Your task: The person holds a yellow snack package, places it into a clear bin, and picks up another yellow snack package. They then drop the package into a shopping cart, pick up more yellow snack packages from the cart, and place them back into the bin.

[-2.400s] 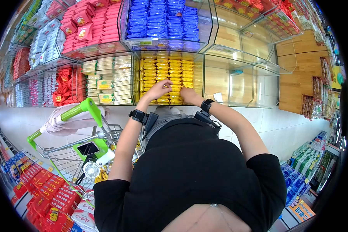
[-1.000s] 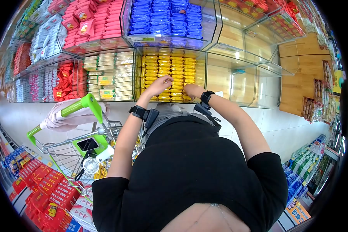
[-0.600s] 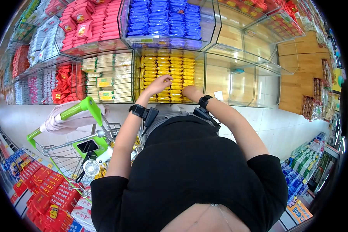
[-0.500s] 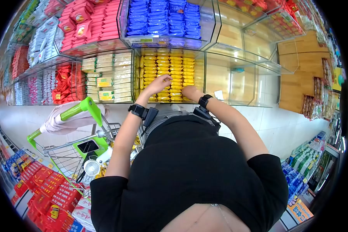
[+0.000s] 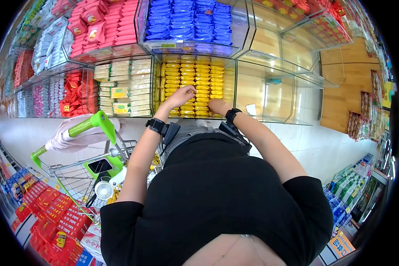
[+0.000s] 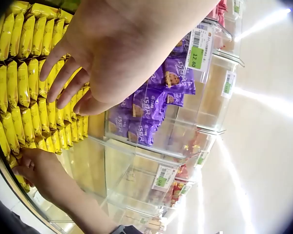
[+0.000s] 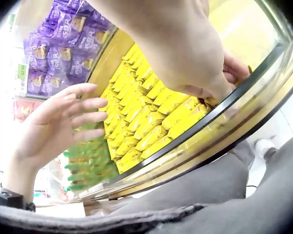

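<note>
Rows of yellow packets fill a clear-walled bin. Over their front half hovers the left hand, its fingers relaxed and slightly spread; the left wrist view shows the palm with nothing in it. At the bin's front right corner the right hand reaches down among the packets. Its fingers are curled at a yellow packet in the right wrist view, where the hand sits just inside the bin's dark rim and hides most of that packet. The fingertips are partly hidden there.
Blue-purple packets lie in the bin behind, pale packs in the one on the left. A glass divider stands right of the yellow packets. A cart with a phone and small fan is at the person's left.
Compared with the earliest frame, the left hand has moved slightly left and away from the body over the packets. The right hand remains at the front right corner with little visible movement.
</note>
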Tool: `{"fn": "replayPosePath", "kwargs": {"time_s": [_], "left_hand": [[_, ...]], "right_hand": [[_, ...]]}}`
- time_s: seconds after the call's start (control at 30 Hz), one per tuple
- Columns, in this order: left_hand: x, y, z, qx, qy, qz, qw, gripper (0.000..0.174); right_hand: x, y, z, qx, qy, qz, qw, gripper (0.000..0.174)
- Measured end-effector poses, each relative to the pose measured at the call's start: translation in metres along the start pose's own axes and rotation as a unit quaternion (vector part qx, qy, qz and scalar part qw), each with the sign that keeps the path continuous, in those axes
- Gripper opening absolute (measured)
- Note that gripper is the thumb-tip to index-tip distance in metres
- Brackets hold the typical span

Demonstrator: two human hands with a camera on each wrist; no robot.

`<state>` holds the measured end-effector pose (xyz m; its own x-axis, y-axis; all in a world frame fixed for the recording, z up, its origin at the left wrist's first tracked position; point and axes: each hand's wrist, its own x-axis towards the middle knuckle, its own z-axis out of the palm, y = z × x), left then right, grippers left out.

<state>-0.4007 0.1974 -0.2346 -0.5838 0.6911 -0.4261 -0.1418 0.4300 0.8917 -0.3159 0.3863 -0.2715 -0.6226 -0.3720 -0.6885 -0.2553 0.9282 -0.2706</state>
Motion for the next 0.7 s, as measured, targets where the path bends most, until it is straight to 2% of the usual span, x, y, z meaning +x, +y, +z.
{"fn": "replayPosePath", "kwargs": {"time_s": [0.17,0.33,0.37,0.4,0.5,0.7], "left_hand": [[0.000,0.004,-0.005,0.048,-0.015,-0.007,0.999,0.024],[-0.003,0.001,-0.007,0.019,0.013,0.004,1.000,0.025],[-0.004,-0.001,-0.007,0.005,0.016,0.012,1.000,0.025],[-0.007,0.000,-0.008,0.004,0.018,0.011,1.000,0.025],[-0.013,0.006,-0.009,0.061,0.026,-0.002,0.998,0.024],[-0.021,0.008,-0.009,0.015,0.029,0.003,0.999,0.023]], "right_hand": [[0.004,0.004,0.010,0.003,0.020,0.025,0.999,0.018],[0.007,-0.001,0.006,0.013,0.031,0.037,0.999,0.013],[0.006,-0.002,-0.002,0.113,-0.058,0.092,0.988,0.011],[0.003,-0.004,-0.011,0.209,-0.145,0.146,0.956,0.010],[0.025,0.015,0.024,0.217,-0.159,0.122,0.955,0.010],[0.028,0.009,0.034,0.191,-0.168,0.121,0.960,0.013]]}}
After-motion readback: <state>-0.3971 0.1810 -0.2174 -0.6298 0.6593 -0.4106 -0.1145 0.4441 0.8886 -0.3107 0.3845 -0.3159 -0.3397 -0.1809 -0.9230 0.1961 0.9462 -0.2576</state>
